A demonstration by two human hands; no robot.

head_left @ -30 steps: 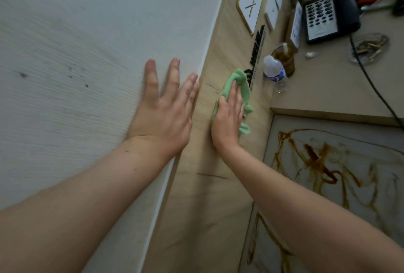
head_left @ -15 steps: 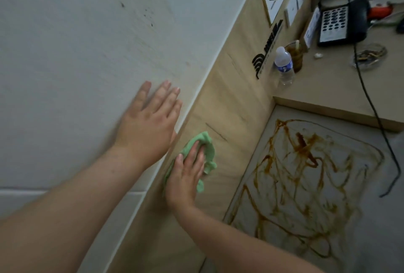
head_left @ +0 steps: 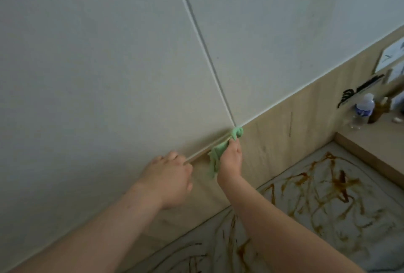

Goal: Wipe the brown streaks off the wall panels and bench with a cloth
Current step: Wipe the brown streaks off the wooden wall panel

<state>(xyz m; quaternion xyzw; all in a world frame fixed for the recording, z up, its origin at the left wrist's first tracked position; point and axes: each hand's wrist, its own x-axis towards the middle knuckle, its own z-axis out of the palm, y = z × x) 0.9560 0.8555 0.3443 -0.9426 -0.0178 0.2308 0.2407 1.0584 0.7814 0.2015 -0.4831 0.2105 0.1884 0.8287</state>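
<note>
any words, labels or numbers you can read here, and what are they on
None is readable.
White sign on the wood panel: marks too blurred.
Black lettering on the same panel: too blurred.
Blue label on the water bottle: too small, blurred.

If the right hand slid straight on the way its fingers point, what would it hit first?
The right hand points up the wooden panel. Just beyond the green cloth it grips, it would probably first meet the white trim where the seam between the white wall panels ends.
</note>
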